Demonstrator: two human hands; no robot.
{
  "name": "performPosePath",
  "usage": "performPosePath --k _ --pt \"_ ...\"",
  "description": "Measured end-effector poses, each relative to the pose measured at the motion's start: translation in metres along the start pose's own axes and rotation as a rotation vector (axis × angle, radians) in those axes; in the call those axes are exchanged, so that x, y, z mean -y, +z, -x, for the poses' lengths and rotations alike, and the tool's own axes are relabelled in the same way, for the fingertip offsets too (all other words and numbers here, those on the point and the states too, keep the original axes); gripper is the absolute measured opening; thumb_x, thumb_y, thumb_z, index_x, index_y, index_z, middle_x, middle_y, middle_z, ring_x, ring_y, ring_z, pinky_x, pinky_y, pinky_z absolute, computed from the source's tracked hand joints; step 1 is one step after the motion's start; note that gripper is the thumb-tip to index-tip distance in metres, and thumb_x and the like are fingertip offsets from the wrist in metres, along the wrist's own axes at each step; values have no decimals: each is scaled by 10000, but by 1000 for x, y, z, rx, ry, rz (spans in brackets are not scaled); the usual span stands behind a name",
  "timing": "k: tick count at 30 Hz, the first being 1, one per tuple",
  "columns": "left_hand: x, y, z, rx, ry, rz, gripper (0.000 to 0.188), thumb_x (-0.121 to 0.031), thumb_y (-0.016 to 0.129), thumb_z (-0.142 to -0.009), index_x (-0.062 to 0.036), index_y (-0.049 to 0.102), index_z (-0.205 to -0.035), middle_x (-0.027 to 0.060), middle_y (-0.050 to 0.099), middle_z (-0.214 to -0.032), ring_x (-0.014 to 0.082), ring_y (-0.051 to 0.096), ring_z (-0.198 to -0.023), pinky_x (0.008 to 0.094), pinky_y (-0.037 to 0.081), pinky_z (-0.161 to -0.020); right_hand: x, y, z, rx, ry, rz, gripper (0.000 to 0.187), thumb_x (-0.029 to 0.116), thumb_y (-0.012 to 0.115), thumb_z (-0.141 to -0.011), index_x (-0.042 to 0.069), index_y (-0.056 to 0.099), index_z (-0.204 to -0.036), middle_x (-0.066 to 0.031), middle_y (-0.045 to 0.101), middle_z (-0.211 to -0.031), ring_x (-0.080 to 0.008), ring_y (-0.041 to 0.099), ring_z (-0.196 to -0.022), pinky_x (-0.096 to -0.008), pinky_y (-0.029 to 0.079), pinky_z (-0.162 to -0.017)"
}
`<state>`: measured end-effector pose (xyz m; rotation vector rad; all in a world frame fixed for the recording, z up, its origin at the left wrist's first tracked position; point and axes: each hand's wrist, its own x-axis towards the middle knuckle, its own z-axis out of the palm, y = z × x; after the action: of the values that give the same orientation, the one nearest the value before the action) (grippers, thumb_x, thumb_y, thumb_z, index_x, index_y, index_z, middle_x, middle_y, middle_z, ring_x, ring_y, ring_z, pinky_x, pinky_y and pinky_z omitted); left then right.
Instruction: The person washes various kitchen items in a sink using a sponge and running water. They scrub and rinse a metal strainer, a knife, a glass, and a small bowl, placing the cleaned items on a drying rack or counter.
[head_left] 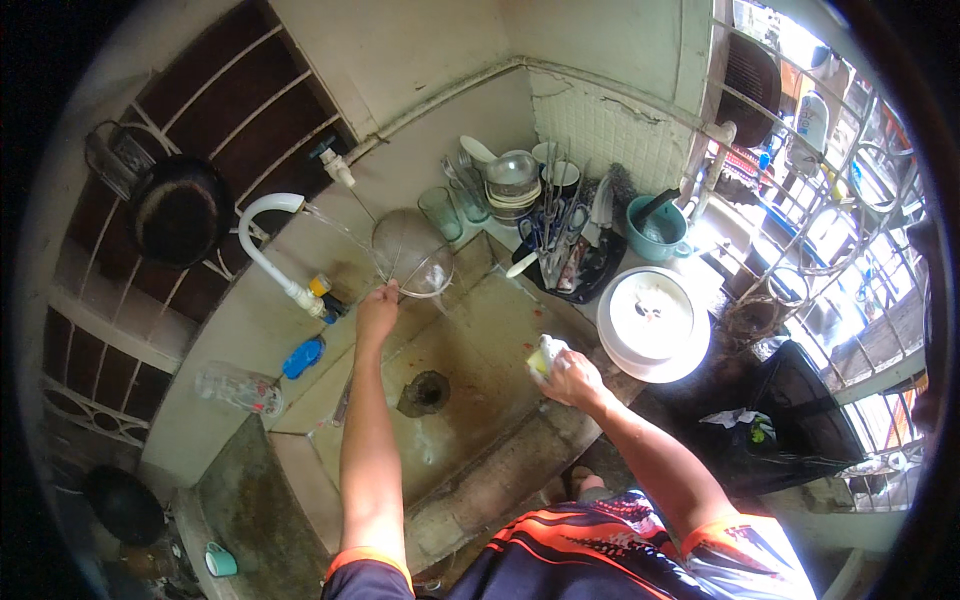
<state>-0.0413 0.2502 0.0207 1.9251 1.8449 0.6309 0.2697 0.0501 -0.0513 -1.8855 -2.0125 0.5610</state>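
Note:
My left hand (377, 315) grips a round wire-mesh strainer (412, 250) by its near end, above the far part of the sink (470, 370). Water runs from the curved white faucet (272, 205) onto the strainer's mesh. Over the sink's right edge, my right hand (570, 380) is closed around a pale yellow sponge (540, 361) covered in white foam. Below and between my arms lies the dark round drain (424, 393).
Behind the sink stand glasses (440, 213), stacked bowls (512, 175) and a dark rack of cutlery (575, 270). White plates (652, 315) and a teal cup (657, 230) sit at the right. A blue brush (303, 357) lies on the left ledge. A black bag (800, 420) hangs right.

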Motion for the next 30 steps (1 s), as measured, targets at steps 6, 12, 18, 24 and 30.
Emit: performPosePath --k 6,12,18,24,30 --pt "-5 -12 -3 40 35 -225 564 -468 406 -984 17 661 -1119 252 639 -1134 418 593 -1089 467 445 -956 1 -8 2 92 31 -6 606 470 518 -908 -88 569 -1138 -254 661 -885 -367 677 -854 -435 551 -788" --pt "-31 -33 9 78 135 -384 524 -462 376 -988 -40 687 -1006 251 661 -1004 450 611 -985 520 468 -874 0 -2 2 -45 0 -50 582 486 540 -892 -81 636 -984 -257 661 -889 -378 672 -864 -441 545 -795" --pt "-25 -29 -3 14 155 -324 537 -468 380 -983 -27 687 -985 257 659 -988 452 612 -985 514 473 -867 -2 5 1 -38 34 -58 554 473 550 -890 -46 594 -1078 -261 651 -918 -400 657 -869 -466 537 -779" --pt "-11 -24 -17 -43 -2 -135 557 -465 371 -985 -3 674 -1050 268 649 -1051 453 597 -1035 510 453 -906 -3 4 1 2 34 -55 564 472 556 -888 -34 558 -1138 -256 646 -936 -403 651 -866 -460 534 -782" --pt "-18 -25 -30 -28 18 -207 578 -472 371 -985 17 677 -1024 276 646 -1055 455 599 -1029 507 456 -905 -4 6 1 -50 -29 -4 627 469 506 -924 -39 453 -1287 -276 656 -925 -406 664 -852 -468 543 -752"
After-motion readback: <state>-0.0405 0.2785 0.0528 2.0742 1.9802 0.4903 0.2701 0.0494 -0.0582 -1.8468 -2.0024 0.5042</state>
